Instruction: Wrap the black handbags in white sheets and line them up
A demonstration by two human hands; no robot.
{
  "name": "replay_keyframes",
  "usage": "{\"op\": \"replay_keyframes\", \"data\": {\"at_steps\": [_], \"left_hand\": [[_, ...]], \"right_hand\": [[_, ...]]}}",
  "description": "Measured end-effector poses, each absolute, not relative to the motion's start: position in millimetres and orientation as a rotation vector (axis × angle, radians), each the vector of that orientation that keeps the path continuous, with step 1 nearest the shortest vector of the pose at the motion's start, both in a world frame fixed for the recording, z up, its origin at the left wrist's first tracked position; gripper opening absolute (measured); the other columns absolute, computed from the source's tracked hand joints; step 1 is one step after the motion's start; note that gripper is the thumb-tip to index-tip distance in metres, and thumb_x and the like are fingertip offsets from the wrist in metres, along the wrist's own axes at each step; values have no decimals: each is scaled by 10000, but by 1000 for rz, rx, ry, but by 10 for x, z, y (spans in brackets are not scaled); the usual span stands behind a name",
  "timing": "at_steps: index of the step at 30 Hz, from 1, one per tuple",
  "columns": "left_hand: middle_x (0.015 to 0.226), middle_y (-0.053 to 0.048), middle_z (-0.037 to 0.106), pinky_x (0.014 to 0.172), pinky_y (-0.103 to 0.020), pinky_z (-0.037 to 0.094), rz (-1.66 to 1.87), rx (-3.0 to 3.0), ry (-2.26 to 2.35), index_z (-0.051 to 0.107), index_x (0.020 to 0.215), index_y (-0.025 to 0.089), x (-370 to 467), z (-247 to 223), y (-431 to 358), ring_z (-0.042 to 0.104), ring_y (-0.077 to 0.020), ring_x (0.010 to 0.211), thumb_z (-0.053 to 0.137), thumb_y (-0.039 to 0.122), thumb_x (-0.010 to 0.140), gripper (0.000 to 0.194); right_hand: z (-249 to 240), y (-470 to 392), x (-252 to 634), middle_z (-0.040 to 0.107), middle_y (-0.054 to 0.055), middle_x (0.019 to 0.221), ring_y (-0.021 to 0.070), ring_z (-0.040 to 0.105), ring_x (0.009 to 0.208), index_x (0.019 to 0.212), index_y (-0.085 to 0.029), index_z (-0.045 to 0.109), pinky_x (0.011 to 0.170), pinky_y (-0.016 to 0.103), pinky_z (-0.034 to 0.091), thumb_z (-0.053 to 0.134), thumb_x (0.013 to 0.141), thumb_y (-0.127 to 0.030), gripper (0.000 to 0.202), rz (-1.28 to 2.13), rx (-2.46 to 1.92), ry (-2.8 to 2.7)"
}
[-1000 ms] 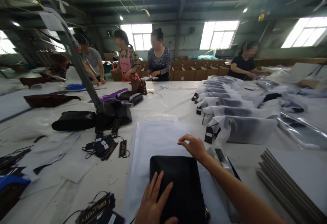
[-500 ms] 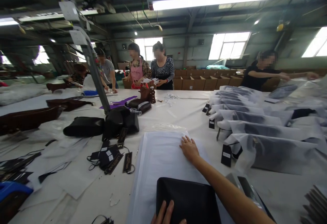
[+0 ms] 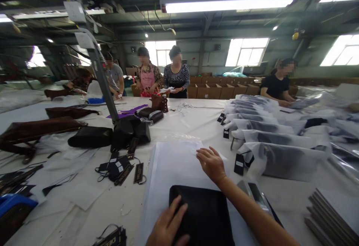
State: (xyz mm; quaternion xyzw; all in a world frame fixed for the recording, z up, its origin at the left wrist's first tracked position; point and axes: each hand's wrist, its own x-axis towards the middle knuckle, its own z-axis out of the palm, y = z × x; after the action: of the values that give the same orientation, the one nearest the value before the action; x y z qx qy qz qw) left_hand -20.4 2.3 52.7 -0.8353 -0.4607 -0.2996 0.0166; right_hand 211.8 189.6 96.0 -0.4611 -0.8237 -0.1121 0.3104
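1. Packing table, now: my L hand (image 3: 168,225) lies spread on a black bag (image 3: 206,216), fingers apart, palm down on its left part, no grip closed on it
2. The bag rests flat, low in view & right in front of me, atop a stack of white sheets (image 3: 174,160) on the white table (image 3: 196,122)
3. My R hand (image 3: 211,165) is out past the bag, at the sheets' upper right, fingers half bent & a bit parted; can't tell if it has hold of a sheet
4. At right, a row of wrapped bags (image 3: 291,162) w/ black tags at their left ends; nearer me, a stack of grey boards (image 3: 322,216)
5. At left, loose tags (image 3: 138,173), w/ other black bags (image 3: 89,137) behind, nr a slanted pole (image 3: 103,77)
6. Across the table, co-workers: one in a pink apron (image 3: 147,79) beside one in a patterned top (image 3: 176,77), another in a black top (image 3: 276,86) farther right
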Motion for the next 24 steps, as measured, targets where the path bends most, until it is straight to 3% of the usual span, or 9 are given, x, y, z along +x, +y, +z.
{"op": "replay_keyframes", "data": {"at_steps": [3, 7, 9, 11, 13, 15, 17, 20, 24], "left_hand": [[1553, -85, 344, 1060, -441, 468, -897, -2493, -1531, 257, 1511, 296, -232, 1051, 219, 398, -274, 1384, 519, 213, 935, 638], [1603, -108, 208, 1147, -627, 227, -686, -2458, -1371, 278, 1501, 289, -100, 1649, 513, 135, -343, 1474, 589, 159, 891, 697], [1573, -115, 291, 1150, -668, 131, -596, -2462, -1275, 284, 1495, 285, -42, 1829, 592, 171, -349, 1466, 610, 122, 868, 725], [1362, -106, 562, 1158, -668, 75, -517, -2504, -1181, 366, 1453, 248, -20, 1918, 590, 422, -310, 1347, 567, 75, 877, 634], [990, -42, 698, 1175, -621, 118, -418, -2579, -1104, 528, 1312, 208, -26, 1919, 501, 623, -233, 1047, 501, 51, 902, 440], [799, -13, 661, 1137, -531, 298, -317, -2659, -1062, 642, 1078, 190, -38, 1838, 339, 630, -192, 841, 482, 65, 921, 257], [814, -29, 646, 976, -424, 480, -275, -2721, -1077, 650, 937, 186, -38, 1691, 142, 611, -198, 820, 506, 101, 928, 167], [904, -49, 652, 802, -357, 543, -329, -2770, -1141, 635, 1004, 183, -16, 1403, -131, 605, -216, 874, 517, 119, 934, 152], [987, -58, 659, 810, -350, 548, -466, -2744, -1186, 613, 1112, 184, -27, 1059, -370, 613, -209, 920, 493, 83, 937, 236]], "right_hand": [[1108, 1463, 2136, 713, 3, 1163, 186, 628, 1120, 1056, -263, 689, 1119, 437, 325, 541, 938, -158, 217, -402, -1052, -2148], [1204, 831, 2148, 688, 1, 1218, 196, 613, 1154, 1074, -260, 675, 1136, 455, 325, 577, 903, -110, 247, -483, -914, -2139], [1214, 536, 2156, 685, -1, 1224, 197, 605, 1169, 1078, -254, 669, 1145, 456, 324, 588, 891, -95, 258, -485, -884, -2149], [1206, 275, 2176, 689, -9, 1216, 195, 607, 1166, 1075, -254, 666, 1154, 456, 318, 593, 887, -90, 260, -471, -867, -2164], [1189, 56, 2212, 684, -7, 1225, 192, 608, 1162, 1113, -258, 654, 1162, 450, 313, 599, 888, -109, 276, -458, -881, -2186], [1171, -114, 2257, 647, 21, 1286, 201, 585, 1196, 1233, -248, 606, 1171, 445, 302, 600, 891, -139, 359, -467, -927, -2209], [1148, -229, 2298, 564, 61, 1387, 233, 510, 1284, 1368, -225, 510, 1186, 468, 270, 592, 885, -147, 496, -476, -1008, -2226], [1077, -302, 2327, 440, 71, 1491, 291, 371, 1388, 1453, -225, 412, 1197, 558, 187, 553, 834, -77, 652, -407, -1131, -2274], [863, -307, 2315, 547, 62, 1406, 274, 454, 1334, 1330, -220, 560, 1187, 573, 212, 498, 800, -14, 571, -261, -1058, -2376]]}}
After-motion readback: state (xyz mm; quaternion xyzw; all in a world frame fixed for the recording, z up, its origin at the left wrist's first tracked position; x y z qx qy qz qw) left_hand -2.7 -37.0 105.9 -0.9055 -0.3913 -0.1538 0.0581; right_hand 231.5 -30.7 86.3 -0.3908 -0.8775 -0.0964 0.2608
